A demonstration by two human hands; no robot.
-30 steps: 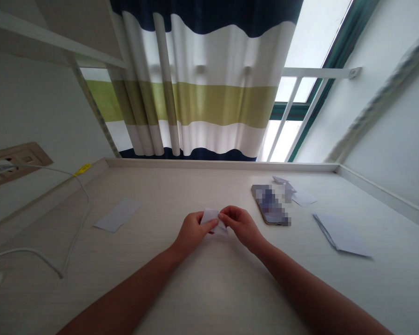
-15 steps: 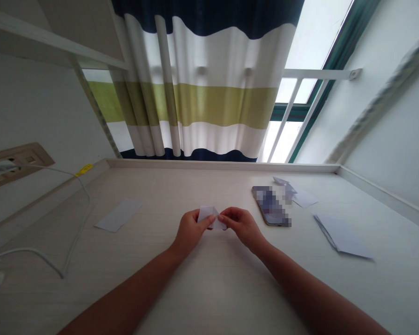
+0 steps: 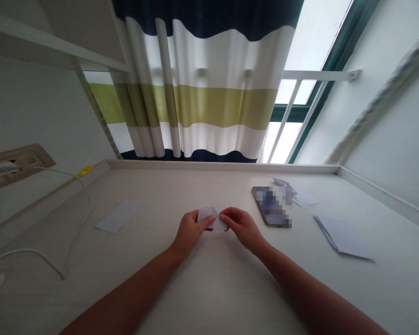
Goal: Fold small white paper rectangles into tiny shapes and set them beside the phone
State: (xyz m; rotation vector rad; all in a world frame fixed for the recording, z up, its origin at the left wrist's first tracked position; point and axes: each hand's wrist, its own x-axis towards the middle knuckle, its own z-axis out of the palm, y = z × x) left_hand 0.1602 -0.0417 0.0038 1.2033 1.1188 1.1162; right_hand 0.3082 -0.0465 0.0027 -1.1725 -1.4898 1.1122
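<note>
Between my two hands is a small piece of folded white paper (image 3: 206, 212), held just above the desk. My left hand (image 3: 191, 229) grips its left side, thumb across the front and fingers behind. At the right edge, my right hand (image 3: 242, 226) pinches the paper between thumb and fingers. A crease runs down near the middle of the paper. The fingers behind it are mostly hidden.
A phone (image 3: 270, 207) lies right of my hands, with folded paper pieces (image 3: 284, 184) beyond it. Further right is a paper stack (image 3: 345, 237). A single paper sheet (image 3: 118, 216) and a white cable (image 3: 78, 228) lie left. A raised rim (image 3: 216, 165) borders the desk's back.
My right thumb has shifted very slightly right, away from my left thumb. Both hands keep their hold on the folded paper; otherwise almost nothing differs.
</note>
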